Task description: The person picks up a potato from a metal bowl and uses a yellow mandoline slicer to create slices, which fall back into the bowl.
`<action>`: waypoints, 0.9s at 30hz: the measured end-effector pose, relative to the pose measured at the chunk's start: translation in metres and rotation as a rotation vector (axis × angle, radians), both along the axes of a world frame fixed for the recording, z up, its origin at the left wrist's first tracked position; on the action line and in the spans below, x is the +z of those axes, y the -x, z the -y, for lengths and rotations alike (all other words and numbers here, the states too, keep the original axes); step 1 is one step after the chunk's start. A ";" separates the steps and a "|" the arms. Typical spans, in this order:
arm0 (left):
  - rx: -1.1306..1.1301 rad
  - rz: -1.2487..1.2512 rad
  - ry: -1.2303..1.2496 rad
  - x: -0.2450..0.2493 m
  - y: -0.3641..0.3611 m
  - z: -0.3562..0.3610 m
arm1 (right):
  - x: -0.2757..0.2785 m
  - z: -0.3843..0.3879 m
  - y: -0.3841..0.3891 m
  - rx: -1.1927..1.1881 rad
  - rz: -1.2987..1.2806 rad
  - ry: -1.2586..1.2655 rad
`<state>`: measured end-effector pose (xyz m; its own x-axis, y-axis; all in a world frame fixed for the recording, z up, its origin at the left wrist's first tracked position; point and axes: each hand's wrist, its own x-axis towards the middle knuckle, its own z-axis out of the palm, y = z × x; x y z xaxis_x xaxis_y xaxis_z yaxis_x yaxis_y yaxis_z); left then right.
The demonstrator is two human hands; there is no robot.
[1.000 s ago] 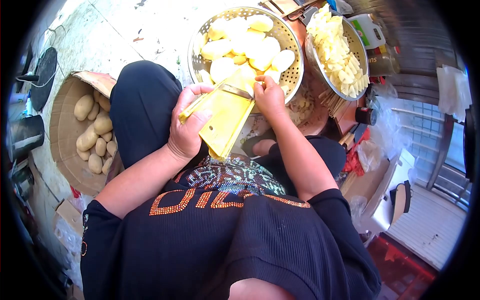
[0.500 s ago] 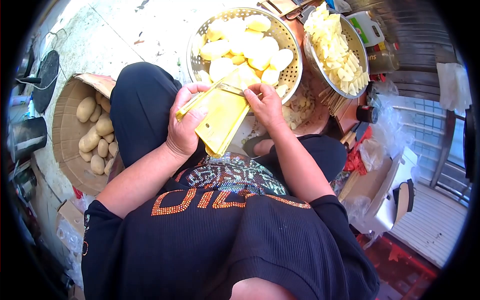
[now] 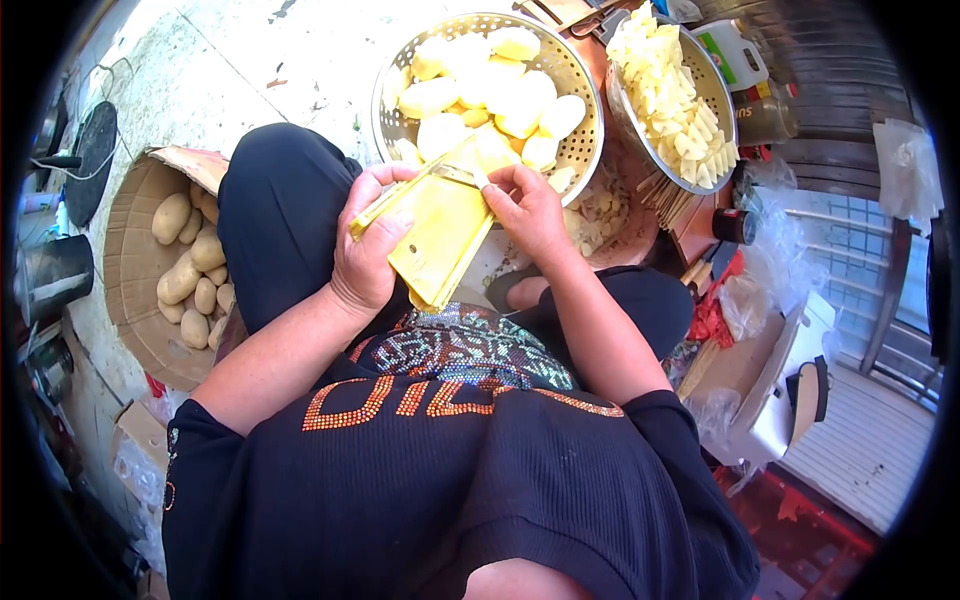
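A flat yellow slicer [image 3: 430, 245] with a metal blade strip across it lies tilted between my hands, above my lap. My left hand [image 3: 370, 240] is wrapped round its left edge, thumb on top. The fingers of my right hand [image 3: 525, 210] pinch the right edge near the blade. Just beyond the slicer, a perforated metal colander [image 3: 590, 110] holds peeled potatoes [image 3: 520, 105]. Further right, a second metal colander [image 3: 712, 75] holds potato slices [image 3: 690, 130].
At the left, a cardboard box [image 3: 135, 260] contains unpeeled potatoes [image 3: 180, 280]. Peelings [image 3: 595, 220] lie in a basin below the colanders, near wooden skewers [image 3: 665, 200]. A white box [image 3: 770, 400] and plastic bags [image 3: 780, 250] are at the right.
My right hand has shifted slightly left along the slicer's edge near the blade. My left hand has stayed almost still.
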<state>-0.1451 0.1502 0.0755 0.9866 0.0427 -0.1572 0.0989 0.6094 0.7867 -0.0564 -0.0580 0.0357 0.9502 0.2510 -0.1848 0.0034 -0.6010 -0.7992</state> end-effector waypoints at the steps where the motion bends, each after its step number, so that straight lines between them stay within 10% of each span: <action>1: 0.002 0.001 0.002 0.000 0.000 0.000 | 0.005 -0.002 0.003 0.002 -0.024 -0.023; 27: -0.001 0.022 0.026 0.001 -0.002 -0.001 | 0.016 -0.038 -0.008 -0.028 0.032 0.127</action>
